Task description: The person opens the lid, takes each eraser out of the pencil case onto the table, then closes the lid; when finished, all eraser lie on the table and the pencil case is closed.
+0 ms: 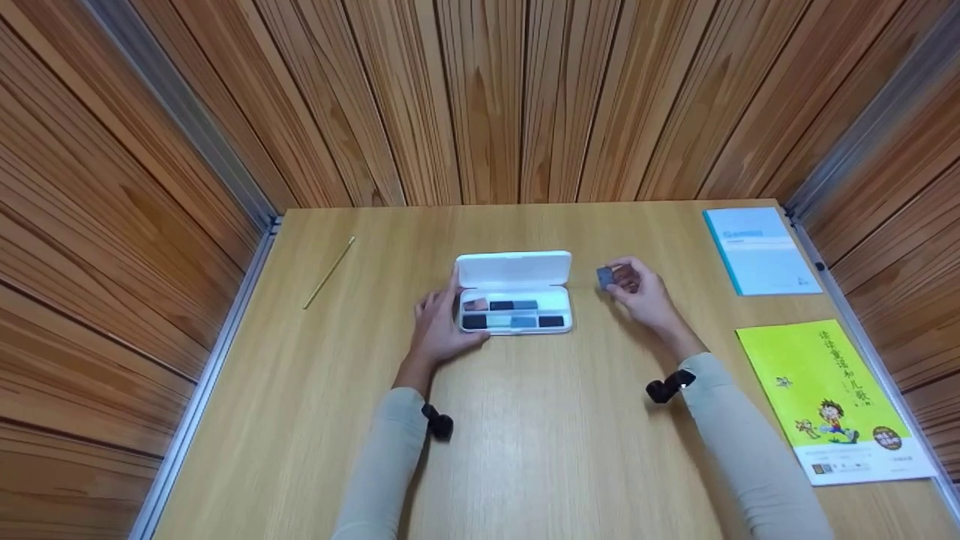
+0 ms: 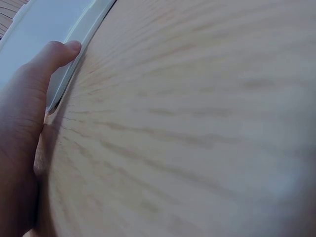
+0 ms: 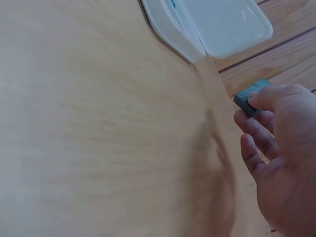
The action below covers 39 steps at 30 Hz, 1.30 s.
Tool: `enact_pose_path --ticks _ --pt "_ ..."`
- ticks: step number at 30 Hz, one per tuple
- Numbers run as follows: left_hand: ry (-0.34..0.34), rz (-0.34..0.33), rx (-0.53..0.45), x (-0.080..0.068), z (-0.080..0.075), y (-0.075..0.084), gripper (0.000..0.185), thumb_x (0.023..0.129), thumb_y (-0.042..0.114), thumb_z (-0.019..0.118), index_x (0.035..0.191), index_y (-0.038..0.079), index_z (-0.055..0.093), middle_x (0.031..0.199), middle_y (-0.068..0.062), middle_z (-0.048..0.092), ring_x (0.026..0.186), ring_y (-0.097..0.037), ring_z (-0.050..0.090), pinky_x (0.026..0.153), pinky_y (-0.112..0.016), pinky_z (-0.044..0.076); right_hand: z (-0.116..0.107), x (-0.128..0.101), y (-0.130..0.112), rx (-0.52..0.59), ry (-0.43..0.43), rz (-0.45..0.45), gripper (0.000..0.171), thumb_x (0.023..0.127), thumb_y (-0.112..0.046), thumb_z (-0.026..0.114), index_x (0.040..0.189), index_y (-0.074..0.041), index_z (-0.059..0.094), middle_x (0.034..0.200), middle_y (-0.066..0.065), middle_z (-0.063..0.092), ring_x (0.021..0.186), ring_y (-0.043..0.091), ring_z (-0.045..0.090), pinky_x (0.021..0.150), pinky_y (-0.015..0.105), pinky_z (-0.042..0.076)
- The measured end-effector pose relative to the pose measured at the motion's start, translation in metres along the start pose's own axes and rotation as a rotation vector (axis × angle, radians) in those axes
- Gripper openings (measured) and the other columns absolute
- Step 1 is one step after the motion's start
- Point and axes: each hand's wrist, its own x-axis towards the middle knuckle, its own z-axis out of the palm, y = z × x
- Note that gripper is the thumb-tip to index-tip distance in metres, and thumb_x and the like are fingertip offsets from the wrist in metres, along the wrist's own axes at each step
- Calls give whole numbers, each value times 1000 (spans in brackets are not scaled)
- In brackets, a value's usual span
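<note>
A white case (image 1: 514, 334) lies with its hinged lid (image 1: 514, 268) raised at the back. Small dark, blue and pinkish blocks sit in its two rows of compartments. My left hand (image 1: 438, 327) holds the case by its left end, thumb along the front edge. In the left wrist view that thumb (image 2: 61, 52) presses against the case's side. To the right of the case, above the table, my right hand (image 1: 639, 291) pinches a small blue-grey block (image 1: 604, 278) between thumb and fingers. The right wrist view shows the same block (image 3: 251, 95) with slightly uneven surfaces.
A thin gold-coloured stick (image 1: 328, 273) lies at the table's left. On the right are a light blue booklet (image 1: 765, 255) and a yellow-green children's book (image 1: 817, 390). Wood-panelled walls (image 1: 495, 105) stand around the table (image 1: 517, 420) at the back and sides.
</note>
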Motion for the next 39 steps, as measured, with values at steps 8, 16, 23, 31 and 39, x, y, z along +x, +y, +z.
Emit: enact_pose_path --ticks 8,16,23,31,39 --pt "1 7 11 0 -1 1 138 79 62 92 183 34 6 178 -6 49 159 -38 43 138 -68 15 -29 -6 14 0 69 -17 41 108 4 68 148 5 60 132 31 65 104 9 61 88 12 51" --pt "5 6 -24 0 -1 0 139 78 64 93 183 37 6 179 -4 48 159 -39 41 137 -69 16 -55 -12 29 -30 105 56 43 110 2 65 152 5 56 136 28 63 108 7 60 91 9 49" --pt "7 18 -11 0 0 0 138 78 64 91 183 31 8 177 -6 51 154 -37 46 135 -68 18 -68 -15 40 -75 133 105 43 110 2 65 152 5 58 135 28 65 106 5 60 89 7 48" --pt "11 10 1 0 -1 1 137 79 63 92 183 34 7 175 -8 53 156 -38 45 136 -67 18 -72 -14 44 -101 107 147 42 111 0 64 153 3 58 142 32 63 112 11 59 90 5 46" --pt "5 9 -10 0 0 0 140 79 66 91 183 35 4 179 -1 49 157 -37 43 136 -68 16 -71 -15 46 -137 68 175 55 112 -3 64 166 -4 51 156 30 58 128 31 56 92 7 42"
